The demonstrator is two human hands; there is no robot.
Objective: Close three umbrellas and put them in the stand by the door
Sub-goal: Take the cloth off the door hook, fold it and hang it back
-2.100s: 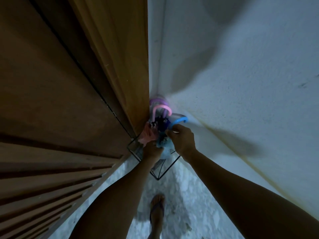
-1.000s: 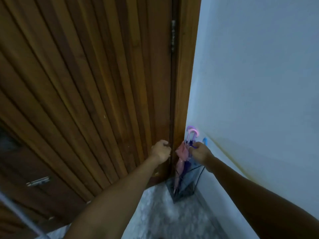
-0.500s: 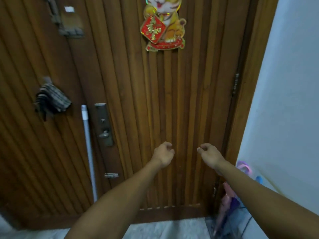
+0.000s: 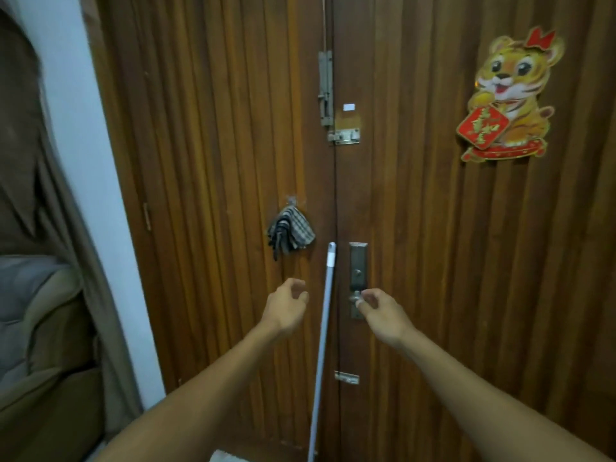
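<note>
Both hands empty: left hand (image 4: pixel 287 306) and right hand (image 4: pixel 383 313) with fingers loosely curled, grasping nothing. Umbrellas and stand out of view; position cannot be confirmed. Pale pole (image 4: pixel 325 321) leans on the door (image 4: pixel 206 128) between the two sets of fingers. Risk: a careless swing could knock it over. Door lever (image 4: pixel 356 298) just beyond right fingertips; accidental snag possible

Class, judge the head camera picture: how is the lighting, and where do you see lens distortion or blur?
Head view: dim, warm, even light with no glare on the wooden door; wide-angle bending curves the white wall strip at the left edge; the tiger decoration reads sharp, the grey pole slightly soft.
</note>
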